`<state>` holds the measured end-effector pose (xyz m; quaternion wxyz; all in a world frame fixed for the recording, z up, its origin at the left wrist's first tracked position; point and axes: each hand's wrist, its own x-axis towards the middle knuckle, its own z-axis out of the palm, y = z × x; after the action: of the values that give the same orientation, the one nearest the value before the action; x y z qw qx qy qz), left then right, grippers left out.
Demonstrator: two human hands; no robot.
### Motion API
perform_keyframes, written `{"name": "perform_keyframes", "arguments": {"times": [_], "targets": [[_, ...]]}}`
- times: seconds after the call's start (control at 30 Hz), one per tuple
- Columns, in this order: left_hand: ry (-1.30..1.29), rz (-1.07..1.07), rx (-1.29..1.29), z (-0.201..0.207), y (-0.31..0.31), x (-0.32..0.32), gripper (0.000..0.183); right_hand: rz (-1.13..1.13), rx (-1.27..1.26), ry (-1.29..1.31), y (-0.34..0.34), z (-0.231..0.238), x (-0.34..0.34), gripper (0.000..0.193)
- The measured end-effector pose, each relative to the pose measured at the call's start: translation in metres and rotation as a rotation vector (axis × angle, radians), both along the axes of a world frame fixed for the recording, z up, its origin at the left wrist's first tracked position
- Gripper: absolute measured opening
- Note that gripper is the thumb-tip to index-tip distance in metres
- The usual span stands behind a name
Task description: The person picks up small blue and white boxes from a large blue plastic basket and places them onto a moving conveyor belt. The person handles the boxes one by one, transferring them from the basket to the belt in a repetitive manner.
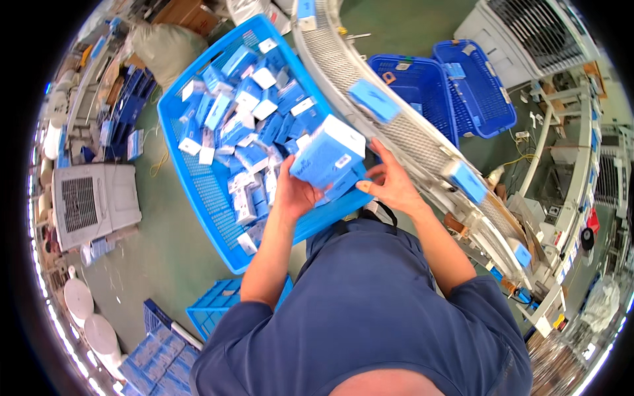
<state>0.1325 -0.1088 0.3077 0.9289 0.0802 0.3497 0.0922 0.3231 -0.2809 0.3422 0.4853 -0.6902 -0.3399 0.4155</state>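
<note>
At far left, a white air cooler (99, 204) stands on the green floor, with blue packs (158, 360) stacked in the lower corner. Next comes the light-blue basket (221, 221) in front of me, heaped with loose blue-and-white boxes (236, 132) lying at all angles, many with white ends showing. A blue crate (218, 303) sits below it, partly hidden by my arm. Over the basket's near right end, my left grip (296, 195) is clamped on a tilted blue-and-white bundle (327, 158), thumb at its left end and fingers underneath. Just below the bundle is another blue box (342, 188); I cannot tell whether I hold it too. At the bundle's right end, my right grip (394, 186) has its fingers spread apart, the thumb close to that lower box; contact is unclear. Beyond it curves the conveyor (416, 135), carrying well-spaced blue packages (374, 100). Dark-blue baskets (492, 99) lie past it, near a second air cooler (528, 39) at upper right.
</note>
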Motion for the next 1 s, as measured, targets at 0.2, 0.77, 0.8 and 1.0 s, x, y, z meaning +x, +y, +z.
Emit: {"name": "perform_keyframes", "arguments": {"times": [0.2,0.77,0.8,1.0], "targets": [[0.002,-0.140,0.220,0.026,-0.073,0.004,0.077,0.129,0.264,0.078,-0.030,0.009,0.017,0.097],[0.062,-0.396,0.292,0.019,-0.093,0.026,0.074,0.158,0.183,-0.890,-0.128,0.018,0.038,0.064],[0.083,-0.392,0.352,0.029,-0.095,0.029,0.076,0.077,0.191,-0.865,-0.130,0.011,0.046,0.063],[0.100,-0.367,0.408,0.022,-0.086,0.019,0.070,-0.426,-0.192,-0.593,-0.156,-0.019,0.121,0.061]]}}
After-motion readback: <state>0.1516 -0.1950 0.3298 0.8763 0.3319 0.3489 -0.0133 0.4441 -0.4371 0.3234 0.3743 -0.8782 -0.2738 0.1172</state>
